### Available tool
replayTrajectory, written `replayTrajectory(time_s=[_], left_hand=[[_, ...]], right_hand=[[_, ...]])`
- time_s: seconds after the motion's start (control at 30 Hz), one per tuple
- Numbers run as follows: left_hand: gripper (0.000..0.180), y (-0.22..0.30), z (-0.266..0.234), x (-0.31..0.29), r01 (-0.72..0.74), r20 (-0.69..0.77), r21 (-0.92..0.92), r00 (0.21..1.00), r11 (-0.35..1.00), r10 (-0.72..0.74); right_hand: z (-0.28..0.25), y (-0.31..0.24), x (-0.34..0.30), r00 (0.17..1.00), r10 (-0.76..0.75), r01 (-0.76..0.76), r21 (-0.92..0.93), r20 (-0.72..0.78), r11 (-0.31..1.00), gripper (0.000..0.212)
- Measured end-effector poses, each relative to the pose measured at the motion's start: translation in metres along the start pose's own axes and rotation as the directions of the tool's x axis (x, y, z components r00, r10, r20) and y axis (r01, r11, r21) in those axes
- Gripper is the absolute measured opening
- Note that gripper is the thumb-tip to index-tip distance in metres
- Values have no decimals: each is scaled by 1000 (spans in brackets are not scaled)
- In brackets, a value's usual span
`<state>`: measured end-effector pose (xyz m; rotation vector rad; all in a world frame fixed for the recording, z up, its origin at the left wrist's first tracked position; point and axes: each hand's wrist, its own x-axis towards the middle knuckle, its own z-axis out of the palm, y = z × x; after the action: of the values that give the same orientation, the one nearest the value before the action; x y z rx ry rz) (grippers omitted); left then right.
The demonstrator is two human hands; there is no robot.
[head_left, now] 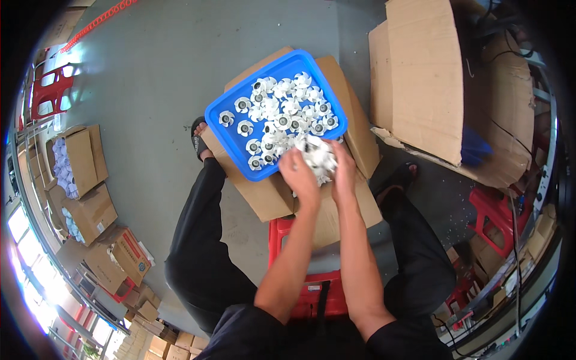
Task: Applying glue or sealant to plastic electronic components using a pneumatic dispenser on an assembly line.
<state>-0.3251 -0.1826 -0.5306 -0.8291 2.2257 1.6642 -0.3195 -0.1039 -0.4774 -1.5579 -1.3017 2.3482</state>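
A blue plastic tray [235, 144] holds a loose pile of small white fan impellers [282, 123], several showing a dark round hub. At the tray's near right edge, my left hand [300, 174] and my right hand [343, 171] cup a blurred bunch of white fan impellers [318, 157] between them. The fingers of both hands curl round the bunch from either side; the lowest pieces hang between my wrists. Beneath the tray is an open cardboard box [270, 198], its flaps spread outward.
A large open carton [420, 78] stands to the right, with a red stool [495, 219] below it. On the left, a box of pale purple parts [65, 168] sits among other cartons. Another red stool [327, 294] is between my legs.
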Motion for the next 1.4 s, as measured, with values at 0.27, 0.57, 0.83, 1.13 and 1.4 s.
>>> replayTrajectory(time_s=[0.27, 0.57, 0.83, 1.13, 1.4], left_hand=[[40, 67, -55, 90, -72, -126, -185, 991, 980, 49], [38, -101, -47, -9, 167, 203, 142, 960, 976, -194], [48, -127, -8, 66, -98, -58, 280, 991, 955, 119], [39, -116, -2, 41, -134, 264, 546, 964, 827, -18], [47, -120, -35, 21, -237, 261, 539, 959, 808, 108]], right_hand=[[57, -6, 46, 953, -212, 284, -396, 215, 873, 45], [-70, 59, 76, 917, -393, 309, -745, 68, 592, 26], [-49, 87, 125, 935, -198, 341, -895, 293, 289, 65], [-85, 93, 129, 890, -108, 447, -894, 442, 27, 70], [-102, 64, 129, 772, 302, 564, -822, 559, 79, 53]])
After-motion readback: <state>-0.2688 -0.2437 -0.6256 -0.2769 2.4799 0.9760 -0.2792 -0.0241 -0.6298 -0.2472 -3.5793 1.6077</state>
